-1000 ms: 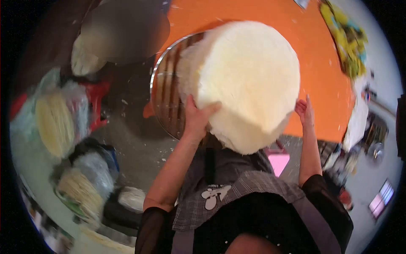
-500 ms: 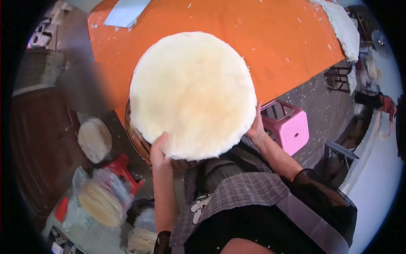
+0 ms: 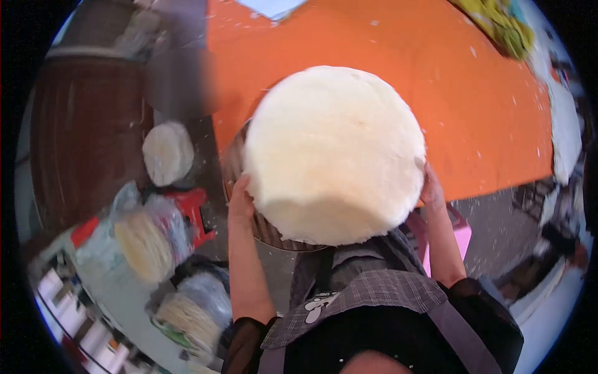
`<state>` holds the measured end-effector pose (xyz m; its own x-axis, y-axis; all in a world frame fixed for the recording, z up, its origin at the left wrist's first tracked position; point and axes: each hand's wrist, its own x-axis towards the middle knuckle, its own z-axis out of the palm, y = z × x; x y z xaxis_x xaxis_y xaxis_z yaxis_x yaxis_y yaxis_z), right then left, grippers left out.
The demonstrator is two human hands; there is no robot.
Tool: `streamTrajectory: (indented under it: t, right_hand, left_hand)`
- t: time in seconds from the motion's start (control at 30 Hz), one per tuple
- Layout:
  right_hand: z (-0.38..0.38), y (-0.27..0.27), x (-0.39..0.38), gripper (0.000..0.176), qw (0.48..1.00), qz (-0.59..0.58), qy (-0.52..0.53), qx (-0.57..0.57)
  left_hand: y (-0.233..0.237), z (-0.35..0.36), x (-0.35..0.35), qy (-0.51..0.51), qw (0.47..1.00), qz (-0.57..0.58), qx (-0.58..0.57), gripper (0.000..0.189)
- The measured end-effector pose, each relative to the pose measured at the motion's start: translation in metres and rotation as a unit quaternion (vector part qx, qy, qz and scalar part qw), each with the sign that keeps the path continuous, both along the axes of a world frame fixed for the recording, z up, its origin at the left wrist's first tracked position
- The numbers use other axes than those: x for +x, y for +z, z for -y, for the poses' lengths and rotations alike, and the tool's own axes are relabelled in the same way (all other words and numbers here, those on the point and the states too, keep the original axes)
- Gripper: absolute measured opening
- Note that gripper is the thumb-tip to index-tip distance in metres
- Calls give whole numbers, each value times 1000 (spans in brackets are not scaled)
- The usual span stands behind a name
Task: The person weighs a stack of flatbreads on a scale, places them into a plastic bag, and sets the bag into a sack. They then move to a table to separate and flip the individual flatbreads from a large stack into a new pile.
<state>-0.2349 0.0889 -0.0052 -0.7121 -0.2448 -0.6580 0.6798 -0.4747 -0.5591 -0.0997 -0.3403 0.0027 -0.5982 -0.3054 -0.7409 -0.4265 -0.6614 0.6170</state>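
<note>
A large round pale flatbread (image 3: 336, 149), with an uneven edge and a faint tan patch on top, fills the middle of the view. My left hand (image 3: 241, 196) grips its left rim. On the opposite side, my right hand (image 3: 431, 185) holds the right rim, thumb near the top surface and the other fingers mostly hidden. Beneath the flatbread, a round brown board (image 3: 274, 234) shows along the left and lower edge. Both lie over the near edge of an orange table (image 3: 486, 124).
A pink stool (image 3: 461, 230) stands at right below the table. To the left are a round pale stack (image 3: 168, 153), a red stool (image 3: 198, 215), and bagged stacks of thin sheets (image 3: 146, 243). A yellow cloth (image 3: 501, 28) lies at the far right corner.
The view has shifted, and the flatbread now appears farther right. My left hand has moved from the flatbread's lower edge up to its left rim. More of the board shows at left.
</note>
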Motion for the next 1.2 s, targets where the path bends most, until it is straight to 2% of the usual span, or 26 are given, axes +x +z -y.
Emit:
streamTrajectory:
  t: [0.03,0.1,0.13,0.17,0.2,0.3,0.4,0.47,0.5,0.53,0.6,0.67,0.8,0.87,1.0,1.03,1.07,1.13,1.17,1.2]
  right_hand:
    - [-1,1,-5,52,997,-12,62,39]
    - [5,7,-9,49,992,-8,91,85]
    - [11,11,-9,47,989,-11,106,103]
    - [12,10,-8,49,991,13,112,76]
    - [10,9,-11,50,991,35,116,52]
    - [21,22,-14,53,990,39,131,45]
    - [29,48,-6,56,977,-8,162,137]
    - [51,85,6,58,974,-44,129,183]
    - [71,111,13,57,962,-57,149,222]
    - [92,136,20,56,948,-73,165,261]
    - [125,168,46,60,959,-61,166,223]
    - [176,186,68,61,941,-100,222,236]
    - [272,199,124,62,912,-162,298,232]
    - [337,191,149,57,891,-189,330,247]
    - [521,170,194,48,851,-229,371,292]
    - [561,148,188,44,833,-248,453,198]
    - [613,155,214,44,843,-243,445,179]
    - [711,168,252,47,813,-255,508,124]
    - [758,168,268,44,792,-269,537,107]
    - [802,193,292,38,766,-239,596,40]
  left_hand:
    - [7,-4,-11,-21,999,-36,28,59]
    - [20,-15,-23,-26,998,-55,10,74]
    - [24,-26,-26,0,996,-63,-70,71]
    - [24,-31,-25,-59,979,-49,-191,77]
    - [30,-35,-26,-33,986,-79,-141,81]
    - [19,-37,-23,-35,975,-145,-163,86]
    - [1,-39,-16,-29,964,-196,-177,88]
    - [-5,-47,-12,-91,922,-182,-330,87]
    - [9,-59,-6,36,956,-241,-166,83]
    - [26,-51,5,-39,940,-191,-280,80]
    - [38,-39,37,34,945,-249,-209,79]
    - [59,-10,91,74,929,-238,-273,77]
    - [112,81,211,125,957,-162,-207,73]
    - [112,122,269,199,929,-185,-251,77]
    - [137,200,378,334,874,-76,-346,71]
    - [141,218,401,393,852,-90,-335,69]
    - [146,238,423,447,828,-105,-323,68]
    - [173,277,459,526,788,-76,-312,66]
    - [172,298,482,545,764,-66,-339,64]
    - [171,319,503,563,740,-54,-364,62]
